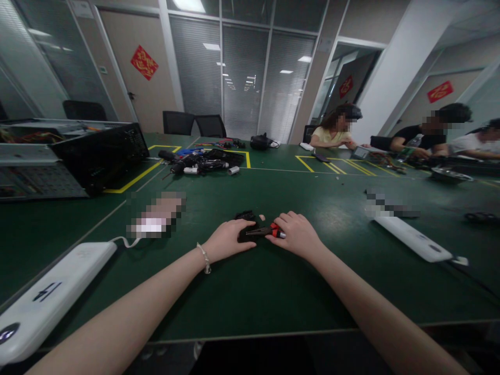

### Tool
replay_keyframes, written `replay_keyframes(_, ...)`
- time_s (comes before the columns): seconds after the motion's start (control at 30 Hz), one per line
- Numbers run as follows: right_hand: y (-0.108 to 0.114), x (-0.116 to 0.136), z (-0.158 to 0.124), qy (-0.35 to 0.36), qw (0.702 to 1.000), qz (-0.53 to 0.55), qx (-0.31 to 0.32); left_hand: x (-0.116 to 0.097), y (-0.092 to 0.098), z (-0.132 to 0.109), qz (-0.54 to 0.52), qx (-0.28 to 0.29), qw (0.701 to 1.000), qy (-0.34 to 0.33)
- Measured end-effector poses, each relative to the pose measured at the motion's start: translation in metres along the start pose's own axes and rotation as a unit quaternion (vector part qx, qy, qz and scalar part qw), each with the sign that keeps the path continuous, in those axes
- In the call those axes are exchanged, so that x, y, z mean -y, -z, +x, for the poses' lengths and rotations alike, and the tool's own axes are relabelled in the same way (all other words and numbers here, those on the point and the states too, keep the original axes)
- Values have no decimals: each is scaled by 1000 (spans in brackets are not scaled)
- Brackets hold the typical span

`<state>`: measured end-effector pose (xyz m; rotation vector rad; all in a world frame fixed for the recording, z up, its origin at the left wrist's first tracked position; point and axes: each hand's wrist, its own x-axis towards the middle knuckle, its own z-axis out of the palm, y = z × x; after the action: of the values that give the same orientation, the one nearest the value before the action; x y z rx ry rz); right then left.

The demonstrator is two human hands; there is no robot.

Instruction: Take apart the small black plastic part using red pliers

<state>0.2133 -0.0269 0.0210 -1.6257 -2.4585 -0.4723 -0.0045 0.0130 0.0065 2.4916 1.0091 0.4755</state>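
Near the middle of the green table, my right hand point(299, 234) is closed round the red-and-black handles of a pair of long-nosed pliers point(258, 232). Their dark jaws point left toward my left hand point(228, 240), which wears a beaded bracelet point(204, 259). Between the thumb and fingers of that hand is a small black part point(244, 235), its kind unclear. The jaw tips overlap this part; whether they grip it cannot be made out. Just beyond my left fingers lies another small black piece point(245, 214), with a small pale bit point(262, 217) beside it.
A white power bank point(58, 291) is cabled to a blurred phone point(158, 216) on my left. Another white device point(414, 237) lies right. An opened computer case point(97, 161) stands far left. Cables and parts point(203, 162) lie beyond. Several people sit at the far right.
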Motion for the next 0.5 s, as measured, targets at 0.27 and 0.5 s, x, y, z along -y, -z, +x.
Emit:
replay_keyframes(0.27,-6,-2,0,-14,1000,7,2,-1,1,-1,0,0,1000,-2)
replay_keyframes(0.5,-4,-1,1,-19,1000,-8,10,0,0,0,1,-4,1000,-1)
